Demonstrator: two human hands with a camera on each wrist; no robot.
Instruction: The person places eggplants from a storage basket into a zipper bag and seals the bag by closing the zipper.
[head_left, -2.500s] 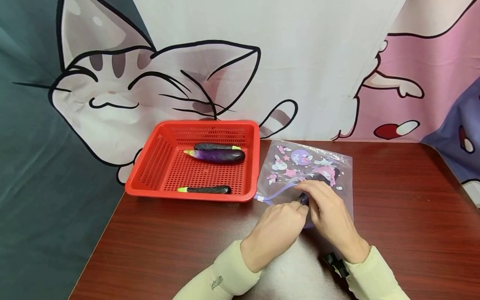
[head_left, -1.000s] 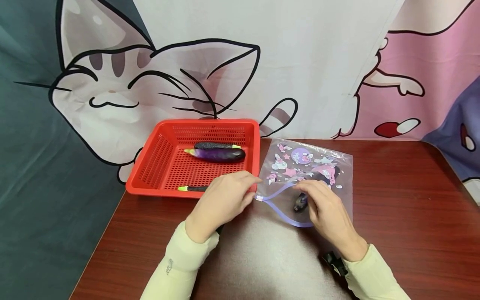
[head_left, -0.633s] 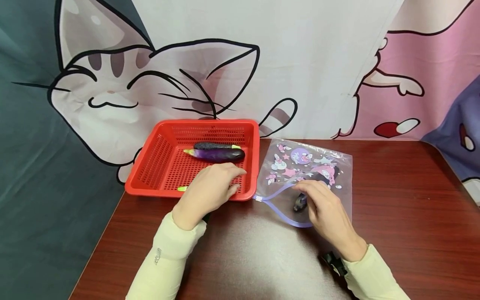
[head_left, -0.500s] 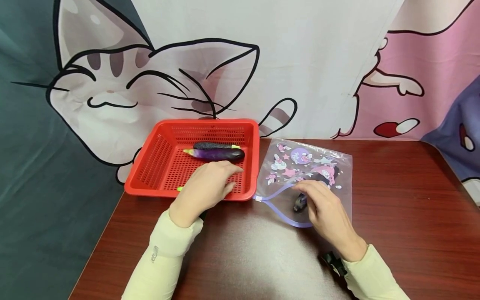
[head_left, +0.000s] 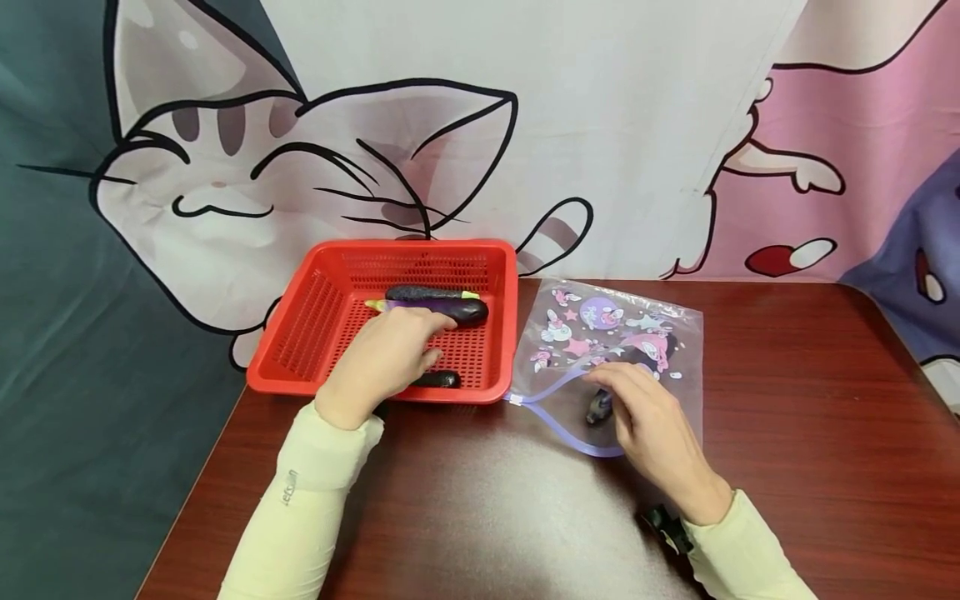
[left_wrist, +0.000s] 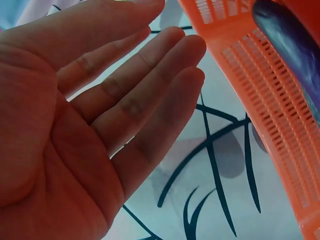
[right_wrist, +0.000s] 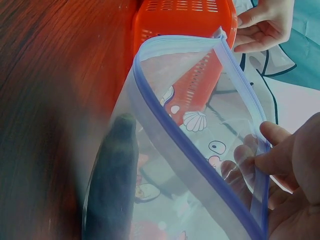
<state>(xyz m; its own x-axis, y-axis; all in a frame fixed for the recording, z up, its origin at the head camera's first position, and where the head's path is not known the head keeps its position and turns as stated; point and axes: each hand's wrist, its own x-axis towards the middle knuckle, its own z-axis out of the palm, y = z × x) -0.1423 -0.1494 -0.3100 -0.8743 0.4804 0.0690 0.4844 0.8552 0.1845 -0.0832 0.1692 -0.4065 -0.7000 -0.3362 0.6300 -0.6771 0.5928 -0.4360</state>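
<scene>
My left hand (head_left: 386,358) hovers over the red basket (head_left: 258,367), fingers extended and nothing in the palm, as the left wrist view of the hand (left_wrist: 100,110) shows. Its fingertips overlap a glossy purple eggplant (head_left: 468,312) in the head view. Behind that lies a dark, rough long vegetable (head_left: 423,293) with a lime-green tip. A dark long vegetable (head_left: 442,379) near the front wall is partly hidden by the hand. My right hand (head_left: 652,417) pinches the rim of a clear printed zip bag (right_wrist: 170,125), its mouth spread. A dark long vegetable (right_wrist: 112,170) lies inside the bag.
The bag's white slider (head_left: 515,400) sits close by the basket's front right corner. Both stand on a brown wooden table (head_left: 795,400). A curtain (head_left: 637,125) with cartoon prints hangs right behind the table's back edge.
My left hand has left the bag's mouth and moved left and back over the basket, nearing the eggplant. The right hand has stayed at the bag's rim.
</scene>
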